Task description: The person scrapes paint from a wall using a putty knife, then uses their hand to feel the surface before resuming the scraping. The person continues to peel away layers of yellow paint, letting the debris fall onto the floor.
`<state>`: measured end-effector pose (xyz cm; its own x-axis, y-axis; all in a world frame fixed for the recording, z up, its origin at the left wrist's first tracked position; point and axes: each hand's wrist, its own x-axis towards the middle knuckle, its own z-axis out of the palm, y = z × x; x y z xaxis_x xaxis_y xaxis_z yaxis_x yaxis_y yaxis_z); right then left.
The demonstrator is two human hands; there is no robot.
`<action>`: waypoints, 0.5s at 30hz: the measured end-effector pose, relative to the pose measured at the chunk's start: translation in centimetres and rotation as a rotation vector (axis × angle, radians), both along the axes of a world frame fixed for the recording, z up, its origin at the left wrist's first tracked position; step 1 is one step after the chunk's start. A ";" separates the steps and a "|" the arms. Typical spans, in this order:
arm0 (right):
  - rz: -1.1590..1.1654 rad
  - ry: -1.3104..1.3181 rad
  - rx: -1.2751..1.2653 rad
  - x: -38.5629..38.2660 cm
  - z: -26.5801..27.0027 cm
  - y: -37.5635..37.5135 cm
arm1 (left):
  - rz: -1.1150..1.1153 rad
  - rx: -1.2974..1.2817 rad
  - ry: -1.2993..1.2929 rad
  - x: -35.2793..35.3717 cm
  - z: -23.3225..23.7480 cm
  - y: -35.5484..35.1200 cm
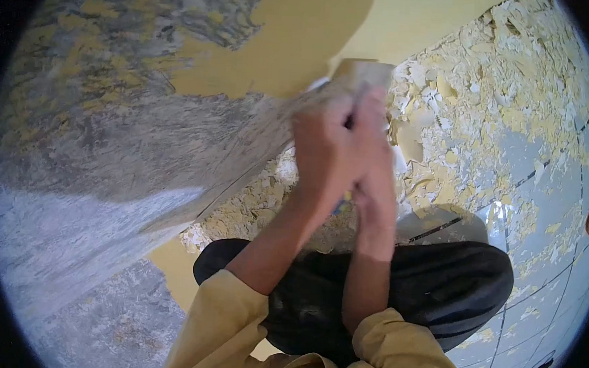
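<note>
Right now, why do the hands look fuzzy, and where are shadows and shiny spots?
In the head view, the left hand, right hand and flat tool are blurred, probably by motion; shadow darkens the yellow surface; glare hits the floor beyond the right knee.

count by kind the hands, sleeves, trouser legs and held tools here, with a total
Hands: 2 (bare left hand, bare right hand)
Tan cloth sleeves: 2
Black cloth trouser legs: 2
Pale, wide, flat-bladed tool, blurred: 1
Total: 7
</note>
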<state>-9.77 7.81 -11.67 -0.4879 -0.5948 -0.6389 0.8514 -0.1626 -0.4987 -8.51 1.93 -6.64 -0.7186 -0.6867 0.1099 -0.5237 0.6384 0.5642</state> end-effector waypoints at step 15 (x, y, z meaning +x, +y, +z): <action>0.232 -0.210 -0.264 0.4 -1.4 0.2 | 0.159 0.161 -0.112 2.6 0.5 0.0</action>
<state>-9.39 8.02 -13.04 -0.1964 -0.8307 -0.5209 0.9594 -0.0532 -0.2768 -5.93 1.95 -6.18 -0.6017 -0.7943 -0.0840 -0.6754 0.4497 0.5845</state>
